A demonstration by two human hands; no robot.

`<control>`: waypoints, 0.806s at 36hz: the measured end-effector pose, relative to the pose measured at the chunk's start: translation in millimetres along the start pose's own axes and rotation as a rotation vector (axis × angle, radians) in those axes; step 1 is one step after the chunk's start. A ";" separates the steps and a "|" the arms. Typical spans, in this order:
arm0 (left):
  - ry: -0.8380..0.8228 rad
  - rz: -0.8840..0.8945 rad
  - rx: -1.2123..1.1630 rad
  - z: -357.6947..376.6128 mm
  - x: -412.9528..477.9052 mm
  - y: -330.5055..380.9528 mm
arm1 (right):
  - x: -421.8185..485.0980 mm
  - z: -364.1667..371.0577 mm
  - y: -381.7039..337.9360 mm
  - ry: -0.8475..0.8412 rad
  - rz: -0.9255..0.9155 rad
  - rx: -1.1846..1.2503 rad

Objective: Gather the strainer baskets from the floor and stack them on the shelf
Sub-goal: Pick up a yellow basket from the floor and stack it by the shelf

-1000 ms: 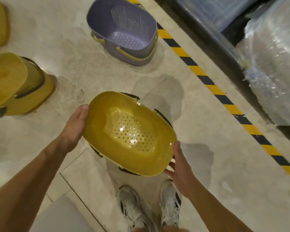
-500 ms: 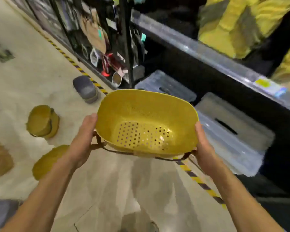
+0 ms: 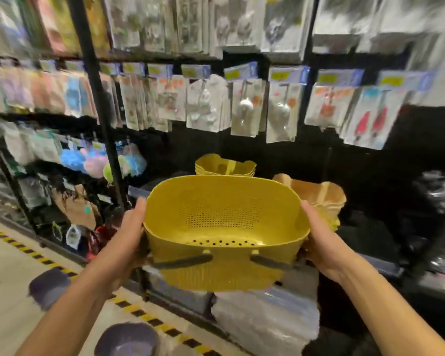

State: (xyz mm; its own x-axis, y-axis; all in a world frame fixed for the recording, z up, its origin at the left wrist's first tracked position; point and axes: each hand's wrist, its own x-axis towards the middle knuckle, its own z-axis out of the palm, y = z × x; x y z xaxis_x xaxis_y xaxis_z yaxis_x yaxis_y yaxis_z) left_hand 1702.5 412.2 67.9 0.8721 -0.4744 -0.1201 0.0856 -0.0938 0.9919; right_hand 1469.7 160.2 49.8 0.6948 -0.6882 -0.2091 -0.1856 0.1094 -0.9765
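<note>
A yellow strainer basket (image 3: 224, 227) with dark handles is held upright at chest height in front of the shelf (image 3: 385, 268). My left hand (image 3: 129, 235) grips its left end and my right hand (image 3: 319, 237) grips its right end. Behind it on the shelf stand a stack of yellow baskets (image 3: 225, 165) and a stack of tan baskets (image 3: 319, 194). Two purple baskets (image 3: 49, 286) (image 3: 127, 340) lie on the floor at the lower left.
Packaged goods (image 3: 247, 109) hang on hooks above the shelf. A black upright post (image 3: 98, 106) stands left of the basket. Wrapped clear plastic items (image 3: 265, 319) sit below the shelf. A yellow-black floor stripe (image 3: 36, 255) runs along the shelf base.
I have raised the yellow basket from floor level to the shelf and my view has swung up from the floor to the shelf. Both hands still hold its ends.
</note>
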 end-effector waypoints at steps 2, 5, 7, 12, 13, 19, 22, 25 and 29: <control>-0.082 -0.021 -0.015 7.6 3.8 3.3 | -19.7 -12.2 -7.6 0.069 -0.023 -0.002; -0.365 -0.042 -0.030 14.6 3.1 -1.2 | -43.2 -31.8 -12.9 0.174 -0.033 -0.001; -0.498 -0.013 -0.021 27.9 -1.6 2.2 | -61.7 -41.8 -15.7 0.229 -0.040 0.003; -0.664 0.015 -0.010 71.1 -16.3 9.0 | -109.0 -71.3 -8.4 0.339 -0.063 0.012; -0.666 0.003 0.002 79.7 -18.9 8.2 | -120.4 -76.1 -5.3 0.364 -0.066 0.018; -0.765 -0.018 0.051 140.3 -45.9 0.9 | -189.1 -112.8 12.9 0.501 -0.051 0.042; -0.855 -0.016 0.048 176.9 -67.0 -4.2 | -223.0 -139.5 28.4 0.597 -0.021 0.069; -0.894 -0.015 0.047 217.0 -96.1 -6.1 | -257.8 -171.9 45.9 0.685 -0.003 0.122; -1.006 0.027 0.047 269.1 -142.3 -12.4 | -306.2 -214.5 64.1 0.788 -0.006 0.148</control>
State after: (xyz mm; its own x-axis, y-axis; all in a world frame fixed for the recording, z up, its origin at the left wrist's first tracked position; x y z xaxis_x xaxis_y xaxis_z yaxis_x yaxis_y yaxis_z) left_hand 1447.7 245.3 61.6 0.0593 -0.9934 -0.0982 0.0334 -0.0964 0.9948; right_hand 1096.0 224.1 62.3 -0.0103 -0.9871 -0.1599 -0.0513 0.1602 -0.9858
